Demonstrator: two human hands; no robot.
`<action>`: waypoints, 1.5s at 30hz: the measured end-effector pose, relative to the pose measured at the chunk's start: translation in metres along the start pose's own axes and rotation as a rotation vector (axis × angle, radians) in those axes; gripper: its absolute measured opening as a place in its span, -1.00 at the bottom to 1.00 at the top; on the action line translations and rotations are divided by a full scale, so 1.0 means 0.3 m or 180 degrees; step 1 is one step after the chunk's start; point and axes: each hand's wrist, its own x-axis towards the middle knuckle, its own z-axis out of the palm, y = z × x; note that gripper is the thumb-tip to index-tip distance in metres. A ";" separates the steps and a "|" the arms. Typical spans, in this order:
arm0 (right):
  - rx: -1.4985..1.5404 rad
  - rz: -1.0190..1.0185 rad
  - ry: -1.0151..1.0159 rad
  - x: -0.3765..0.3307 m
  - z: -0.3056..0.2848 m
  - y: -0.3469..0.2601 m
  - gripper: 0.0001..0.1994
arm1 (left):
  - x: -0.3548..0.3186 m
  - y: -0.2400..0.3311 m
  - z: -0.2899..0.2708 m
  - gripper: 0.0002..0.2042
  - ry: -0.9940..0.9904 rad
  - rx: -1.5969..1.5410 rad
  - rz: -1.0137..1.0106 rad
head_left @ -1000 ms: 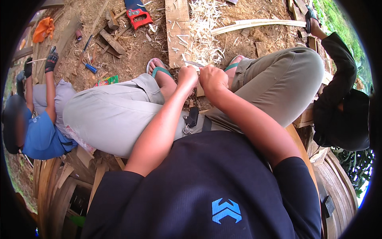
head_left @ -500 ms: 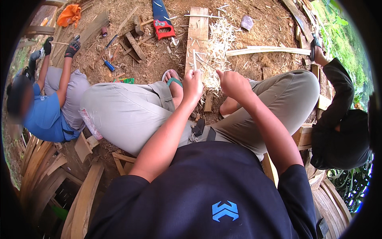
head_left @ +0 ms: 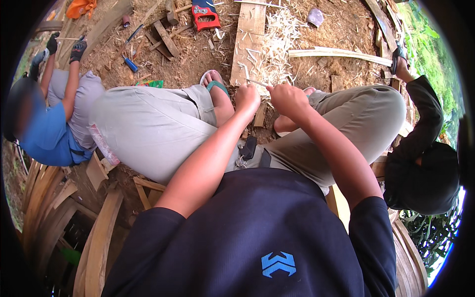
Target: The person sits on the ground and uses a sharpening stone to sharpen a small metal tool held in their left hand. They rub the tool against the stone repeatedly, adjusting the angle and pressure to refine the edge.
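My left hand [head_left: 247,97] is closed around a thin pale wood stick [head_left: 246,72], whose upper end sticks out above the fingers. Closed too, my right hand [head_left: 288,101] grips a knife; its narrow blade [head_left: 258,83] points left and reaches the stick just above my left fingers. The knife's handle is hidden in the fist. Both hands are close together between my knees, over the near end of a wooden plank [head_left: 243,47]. Curled pale shavings [head_left: 278,44] lie heaped along the plank's right side.
A red-handled saw [head_left: 206,17], wood blocks [head_left: 166,39] and a blue-handled tool [head_left: 130,64] lie ahead on the left. A person in blue [head_left: 47,131] sits left, holding a stick. Another in black [head_left: 420,163] sits right, near long pale strips [head_left: 341,54].
My right hand has come closer to my left, and the knife blade lies flatter, lower along the stick. The whole view has shifted, so the ground things appear higher.
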 end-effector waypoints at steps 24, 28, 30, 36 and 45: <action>0.0136 0.0806 -0.0627 0.162 0.130 -0.023 -0.54 | -0.033 0.046 0.008 -0.61 -0.0090 0.0378 -0.0321; 0.0150 0.0671 -0.0510 0.122 0.082 0.001 -0.54 | -0.010 0.018 0.021 -0.61 -0.0117 0.0196 -0.0427; 0.0208 0.0693 -0.0631 0.085 0.017 -0.002 -0.52 | -0.005 0.008 0.025 -0.61 -0.0129 0.0117 -0.0376; 0.0040 0.0479 -0.0194 -0.006 -0.027 0.021 -0.47 | 0.007 -0.011 0.036 -0.60 -0.0149 0.0006 -0.0368; -0.0113 0.0227 -0.0399 0.032 0.016 -0.006 -0.52 | 0.011 -0.015 0.039 -0.65 -0.0068 -0.0103 -0.0363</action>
